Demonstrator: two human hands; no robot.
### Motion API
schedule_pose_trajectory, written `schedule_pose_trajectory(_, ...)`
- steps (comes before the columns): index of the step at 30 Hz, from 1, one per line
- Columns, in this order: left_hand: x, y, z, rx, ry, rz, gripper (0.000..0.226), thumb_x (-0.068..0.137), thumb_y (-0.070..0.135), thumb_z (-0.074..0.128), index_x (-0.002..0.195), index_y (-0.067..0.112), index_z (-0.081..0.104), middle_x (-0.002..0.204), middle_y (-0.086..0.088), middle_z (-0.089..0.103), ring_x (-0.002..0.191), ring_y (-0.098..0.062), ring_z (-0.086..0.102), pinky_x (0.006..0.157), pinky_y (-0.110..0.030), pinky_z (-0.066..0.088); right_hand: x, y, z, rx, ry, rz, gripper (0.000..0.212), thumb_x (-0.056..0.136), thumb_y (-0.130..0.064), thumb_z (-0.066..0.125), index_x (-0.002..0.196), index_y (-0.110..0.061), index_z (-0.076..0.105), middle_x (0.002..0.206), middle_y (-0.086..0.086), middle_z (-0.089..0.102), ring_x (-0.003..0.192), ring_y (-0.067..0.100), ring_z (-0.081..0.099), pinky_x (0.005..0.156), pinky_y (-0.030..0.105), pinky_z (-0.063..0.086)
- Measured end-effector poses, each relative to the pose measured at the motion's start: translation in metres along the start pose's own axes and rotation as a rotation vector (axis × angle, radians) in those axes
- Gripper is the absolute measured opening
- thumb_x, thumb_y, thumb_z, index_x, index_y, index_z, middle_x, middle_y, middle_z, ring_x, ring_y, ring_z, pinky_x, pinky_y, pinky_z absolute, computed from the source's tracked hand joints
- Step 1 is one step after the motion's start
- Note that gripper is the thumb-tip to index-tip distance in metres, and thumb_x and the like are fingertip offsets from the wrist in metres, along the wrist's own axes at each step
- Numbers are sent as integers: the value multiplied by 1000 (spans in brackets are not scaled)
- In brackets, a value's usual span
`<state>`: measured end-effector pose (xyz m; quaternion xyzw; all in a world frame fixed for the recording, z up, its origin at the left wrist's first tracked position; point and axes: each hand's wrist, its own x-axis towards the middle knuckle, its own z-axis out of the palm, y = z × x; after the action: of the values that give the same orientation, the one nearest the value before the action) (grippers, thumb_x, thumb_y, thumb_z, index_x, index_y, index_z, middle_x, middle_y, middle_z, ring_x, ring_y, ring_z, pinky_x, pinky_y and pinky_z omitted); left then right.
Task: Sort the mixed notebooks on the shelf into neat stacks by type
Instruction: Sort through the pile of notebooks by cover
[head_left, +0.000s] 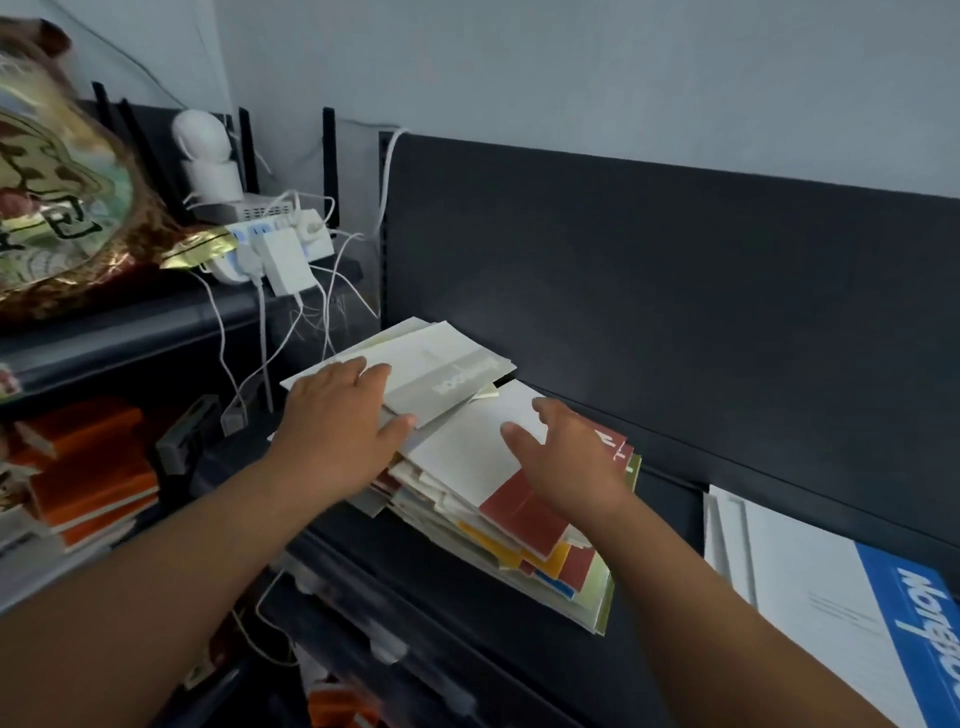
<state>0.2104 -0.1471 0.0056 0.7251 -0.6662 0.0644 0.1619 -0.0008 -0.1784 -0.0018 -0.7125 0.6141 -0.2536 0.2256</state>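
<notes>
A: Dark shelf (441, 597) against a pale wall (571, 67), black back panel (675, 291) behind. And on it?

B: Mixed pile (519, 551) of notebooks, mid-shelf, close to the panel, edges fanned out and uneven. Grey notebook (441, 374) on top at the left, askew. White-and-red notebook (467, 452) just beside it, partly under it.

A: And the left hand (337, 421)?

B: Rests on the grey notebook. Fingers straight and together, flat on the cover; thumb spread out along the near edge. Under the edge or not, cannot tell.

A: And the right hand (571, 457)?

B: Over the white-and-red notebook, palm down, fingers loose and apart, clamped on nothing. Touching or just above, cannot tell.

A: Further right?

B: White-and-blue notebook (841, 613), well apart from the pile, on top of other white sheets.

A: To the left?

B: Higher ledge with a white power strip (291, 244), plugs and cables, a round white camera (202, 140) behind, a gold foil bag (62, 197) beside. Lower down, orange notebooks (93, 467) in a stack.
</notes>
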Motion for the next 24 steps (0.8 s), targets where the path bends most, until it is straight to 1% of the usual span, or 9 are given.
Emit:
schedule_pose_trajectory(3,8,-5,0,14,13,-24,68,92,55,43,146,16,33,146,-7,41,134,-27,37,110,-43,30,1,-2,6,-19,-35,-25,64,98,-49,46,152,-19,29,155,3,37,139,24,39,109,38,35)
schedule_pose_trajectory(5,15,-10,-1,8,29,-16,66,92,55,43,144,15,36,139,-7,48,128,-27,43,106,-43,35,3,-7,11,-35,-47,-38,65,98,-50,46,152,-18,30,154,5,38,139,25,39,110,39,34)
schedule_pose_trajectory(7,13,-10,2,9,13,-23,65,92,55,43,143,15,36,139,-7,47,129,-28,42,106,-42,33,1,-6,16,-68,-82,-50,66,98,-51,45,152,-17,28,155,6,35,139,26,37,111,39,33)
schedule_pose_trajectory(11,28,-24,13,-4,-43,-28,69,93,56,41,148,15,29,149,-8,39,137,-26,36,111,-40,29,9,-15,32,-91,-131,-23,69,97,-51,44,153,-16,22,158,5,27,142,27,32,112,40,30)
schedule_pose_trajectory(15,65,-50,15,-86,-177,-55,67,94,58,39,145,15,31,145,-9,43,131,-28,43,104,-40,36,30,-40,57,-109,-130,84,76,93,-56,43,154,-19,19,158,1,23,139,28,36,110,44,34)
schedule_pose_trajectory(18,80,-60,19,-234,-322,-100,68,94,57,39,147,15,27,145,-10,44,128,-30,46,99,-38,40,36,-50,70,-155,-85,123,76,93,-57,43,152,-18,19,157,-1,23,138,28,36,109,43,34)
schedule_pose_trajectory(20,87,-62,23,-320,-371,-82,62,94,52,42,144,17,31,138,-8,50,121,-27,51,90,-34,42,38,-54,74,-173,-79,141,76,94,-56,43,154,-17,16,159,-2,18,142,26,29,112,41,30)
schedule_pose_trajectory(22,90,-60,25,-352,-368,-20,53,93,48,46,137,20,38,123,-3,58,107,-24,57,80,-32,45,39,-56,77,-188,-71,152,78,95,-55,42,155,-16,13,162,-2,13,146,25,23,115,41,26)
schedule_pose_trajectory(24,91,-59,26,-373,-331,25,49,93,44,49,135,21,40,114,-1,61,101,-23,59,80,-34,47,38,-56,80,-198,-70,171,78,96,-56,40,156,-16,10,164,-1,6,150,25,14,120,41,20)
